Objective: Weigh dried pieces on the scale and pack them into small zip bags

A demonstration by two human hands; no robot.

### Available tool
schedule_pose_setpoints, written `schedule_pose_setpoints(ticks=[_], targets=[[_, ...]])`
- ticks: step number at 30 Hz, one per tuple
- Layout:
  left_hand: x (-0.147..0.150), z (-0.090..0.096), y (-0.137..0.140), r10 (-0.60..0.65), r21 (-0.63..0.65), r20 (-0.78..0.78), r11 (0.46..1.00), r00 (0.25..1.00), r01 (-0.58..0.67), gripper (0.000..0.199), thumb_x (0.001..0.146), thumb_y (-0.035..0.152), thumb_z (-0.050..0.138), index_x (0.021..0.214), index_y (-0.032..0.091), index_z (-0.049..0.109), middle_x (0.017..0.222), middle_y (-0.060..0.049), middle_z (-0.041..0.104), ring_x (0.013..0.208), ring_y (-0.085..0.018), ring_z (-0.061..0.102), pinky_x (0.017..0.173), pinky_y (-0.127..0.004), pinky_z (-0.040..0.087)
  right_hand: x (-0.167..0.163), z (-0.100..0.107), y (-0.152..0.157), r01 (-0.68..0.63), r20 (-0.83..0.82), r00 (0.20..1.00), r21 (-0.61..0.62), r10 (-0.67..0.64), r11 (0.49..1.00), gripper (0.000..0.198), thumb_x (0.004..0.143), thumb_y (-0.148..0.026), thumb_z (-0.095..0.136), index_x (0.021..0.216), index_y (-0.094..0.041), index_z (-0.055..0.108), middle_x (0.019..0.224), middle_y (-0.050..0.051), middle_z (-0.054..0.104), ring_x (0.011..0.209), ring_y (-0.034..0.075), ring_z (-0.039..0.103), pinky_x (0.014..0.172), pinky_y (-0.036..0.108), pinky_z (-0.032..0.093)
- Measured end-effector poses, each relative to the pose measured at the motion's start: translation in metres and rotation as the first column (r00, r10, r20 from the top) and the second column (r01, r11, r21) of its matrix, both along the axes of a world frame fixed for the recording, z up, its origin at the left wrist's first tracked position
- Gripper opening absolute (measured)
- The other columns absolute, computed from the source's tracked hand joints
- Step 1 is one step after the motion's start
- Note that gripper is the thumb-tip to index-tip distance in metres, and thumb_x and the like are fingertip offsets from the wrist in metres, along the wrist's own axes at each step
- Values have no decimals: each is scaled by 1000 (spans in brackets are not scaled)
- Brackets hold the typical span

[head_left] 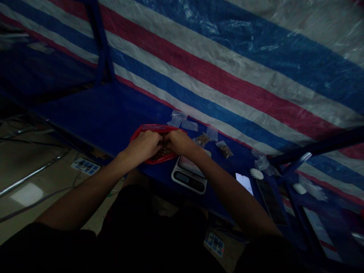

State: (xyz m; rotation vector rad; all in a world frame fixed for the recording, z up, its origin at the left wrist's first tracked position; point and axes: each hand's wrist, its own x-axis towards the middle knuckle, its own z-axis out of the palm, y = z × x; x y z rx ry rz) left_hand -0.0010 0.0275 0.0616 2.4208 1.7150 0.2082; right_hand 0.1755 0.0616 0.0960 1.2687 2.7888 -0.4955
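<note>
A red plastic bag [138, 133] lies open on the blue table, with many small brown pieces [162, 152] inside; their kind is too dark to make out. My left hand [147, 143] reaches into it from the left with curled fingers. From the right comes my right hand [178, 141], its fingers bent down close to the left ones over the pieces. Whatever the fingertips hold is hidden. A white digital scale [189, 179] sits right of the bag, partly under my right forearm. Beyond it are two small clear bags of similar pieces, a nearer-middle one [202, 140] and a right one [224, 149].
Flat clear bags [189, 125] lie behind the red bag. To the right are a lit phone [243, 183], a white rounded object [256, 174] and a dark flat device [271, 201]. A striped sheet [216, 79] hangs behind the table [93, 110]. Power strips [86, 166] lie on the floor.
</note>
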Motion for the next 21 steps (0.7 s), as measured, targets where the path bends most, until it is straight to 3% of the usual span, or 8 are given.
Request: schedule_pose_setpoints(ticks=[7,13,17,21], targets=[[-3,9,2,-16,33,17,999,1000,15,26,95,26,61,104,22,85,99,-9,84,93,-26,77,82,-32,54,17,10,6,4,-149,989,63,6,998,33,88,-3,63,107,-17,85,109,9,85,98,21,78,91,28,53],[-7,11,1,-49,9,32,999,998,49,29,95,28,60,107,22,85,104,-7,85,95,-25,77,82,-31,53,51,41,-4,118,-300,950,76,-91,990,24,89,-10,70,102,-19,87,100,6,86,88,20,78,84,28,56],[-7,8,1,-54,-8,46,999,997,54,29,95,29,59,106,22,85,105,-6,85,94,-24,77,85,-31,52,87,56,-16,169,-264,953,67,-146,983,20,89,-12,70,98,-19,87,94,4,85,82,19,78,78,26,55],[-5,7,3,-53,-4,58,999,997,54,29,95,31,61,107,22,85,105,-5,85,92,-23,77,83,-31,51,112,52,-23,155,-173,974,40,-146,987,19,90,-12,68,93,-20,86,91,3,85,83,20,77,76,27,53]])
